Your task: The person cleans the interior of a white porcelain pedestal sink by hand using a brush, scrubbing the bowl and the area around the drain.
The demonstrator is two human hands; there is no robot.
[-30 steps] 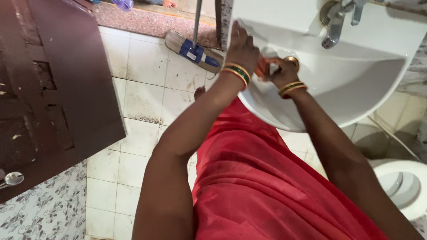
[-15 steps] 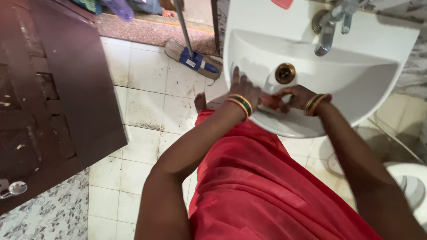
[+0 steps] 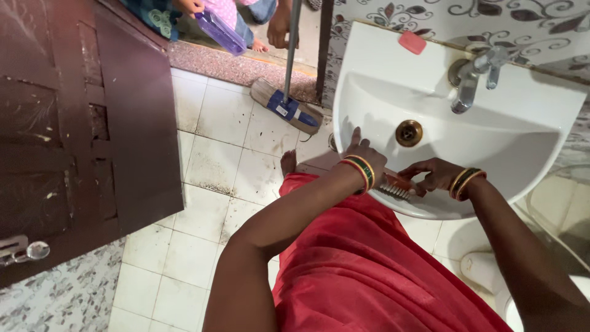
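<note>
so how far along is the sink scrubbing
Under way. The right hand holds a scrub brush against the near inner wall of the white basin; the left hand rests flat inside beside it. The bowl around the drain looks white, though how clean cannot be told. The tap and the ledge with the pink soap are untouched now.

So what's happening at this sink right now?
A person in a red garment leans over a white washbasin. The right hand holds a small scrubbing brush against the basin's near inner wall, bristles down. The left hand rests flat on the basin beside it. The tap shows no running water. A pink soap bar sits on the ledge. Someone else stands at the doorway with a broom.
</note>
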